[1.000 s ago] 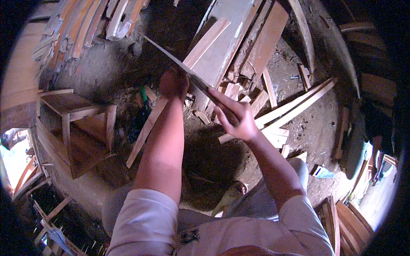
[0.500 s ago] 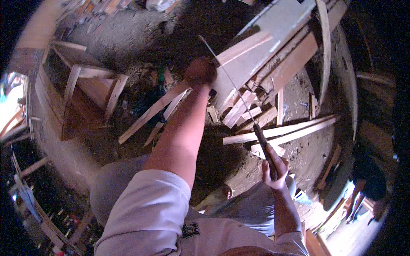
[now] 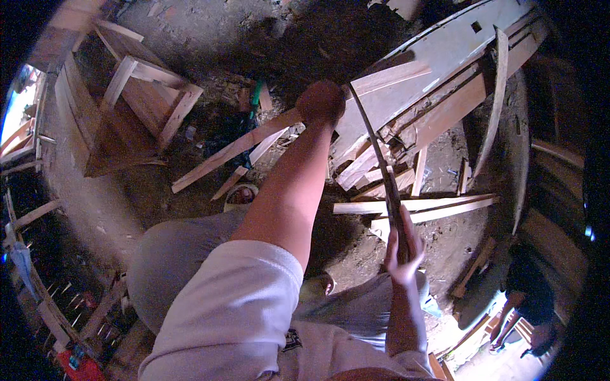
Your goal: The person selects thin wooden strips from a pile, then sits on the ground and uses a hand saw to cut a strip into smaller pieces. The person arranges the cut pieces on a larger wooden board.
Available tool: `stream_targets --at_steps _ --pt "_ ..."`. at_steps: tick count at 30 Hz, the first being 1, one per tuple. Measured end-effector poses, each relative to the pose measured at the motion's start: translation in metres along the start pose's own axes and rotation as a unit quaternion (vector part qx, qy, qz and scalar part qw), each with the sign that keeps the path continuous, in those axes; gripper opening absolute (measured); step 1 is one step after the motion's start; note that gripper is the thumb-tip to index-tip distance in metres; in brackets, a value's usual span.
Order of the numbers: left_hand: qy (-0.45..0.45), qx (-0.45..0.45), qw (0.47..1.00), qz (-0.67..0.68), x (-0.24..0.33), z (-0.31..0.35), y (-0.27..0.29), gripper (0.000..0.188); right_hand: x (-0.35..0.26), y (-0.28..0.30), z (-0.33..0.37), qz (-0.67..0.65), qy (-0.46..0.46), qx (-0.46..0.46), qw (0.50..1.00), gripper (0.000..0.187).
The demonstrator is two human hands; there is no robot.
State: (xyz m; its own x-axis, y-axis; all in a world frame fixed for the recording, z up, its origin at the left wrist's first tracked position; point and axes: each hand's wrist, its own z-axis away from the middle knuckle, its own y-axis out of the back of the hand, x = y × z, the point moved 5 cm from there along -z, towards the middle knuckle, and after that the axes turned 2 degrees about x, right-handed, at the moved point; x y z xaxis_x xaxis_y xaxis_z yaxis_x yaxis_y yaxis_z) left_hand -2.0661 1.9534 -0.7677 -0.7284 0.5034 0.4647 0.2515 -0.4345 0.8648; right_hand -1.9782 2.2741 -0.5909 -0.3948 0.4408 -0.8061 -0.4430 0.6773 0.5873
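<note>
My left hand (image 3: 321, 103), dim and seen from the back, is closed round a long wooden strip (image 3: 238, 151). The strip slants from lower left to upper right, its far part resting over a grey board. My right hand (image 3: 405, 251) is wrapped round the dark handle of what looks like a handsaw (image 3: 375, 141). Its narrow dark blade points up and away, with the tip beside the strip just right of my left hand. How deep the blade sits against the wood cannot be made out.
Wood offcuts (image 3: 362, 168) lie below the grey board (image 3: 381, 98). Two pale battens (image 3: 438, 209) rest on the dirt floor. An open wooden frame (image 3: 136, 95) stands at left, a curved plank (image 3: 495, 101) at right. Another person (image 3: 530, 286) is at lower right.
My right hand has drawn the saw back, so its tip, formerly well past the strip, is now beside it. The blade shows broader and darker. The whole view has shifted slightly.
</note>
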Motion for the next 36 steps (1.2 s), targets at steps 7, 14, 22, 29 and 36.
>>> stream_targets --at_steps 7,14,22,29,36 --pt "0.02 -0.003 1.0 0.017 0.002 0.003 0.0 0.037 -0.04 0.018 -0.007 0.04 -0.041 -0.07 0.996 0.048" --pt "0.026 -0.026 0.998 0.051 0.01 0.007 0.01 0.036 -0.004 -0.077 -0.127 -0.029 0.083 0.034 0.996 0.045" --pt "0.035 -0.027 0.998 0.038 0.005 0.007 0.018 0.036 -0.007 -0.006 -0.002 -0.006 0.023 -0.01 1.0 0.046" --pt "0.0 0.002 1.0 0.016 0.007 0.013 0.019 0.034 -0.015 -0.009 -0.028 0.002 0.035 -0.025 0.999 0.045" --pt "-0.039 -0.013 0.999 0.001 0.013 0.007 0.014 0.031 0.011 -0.088 -0.148 -0.077 0.054 0.036 0.995 0.055"
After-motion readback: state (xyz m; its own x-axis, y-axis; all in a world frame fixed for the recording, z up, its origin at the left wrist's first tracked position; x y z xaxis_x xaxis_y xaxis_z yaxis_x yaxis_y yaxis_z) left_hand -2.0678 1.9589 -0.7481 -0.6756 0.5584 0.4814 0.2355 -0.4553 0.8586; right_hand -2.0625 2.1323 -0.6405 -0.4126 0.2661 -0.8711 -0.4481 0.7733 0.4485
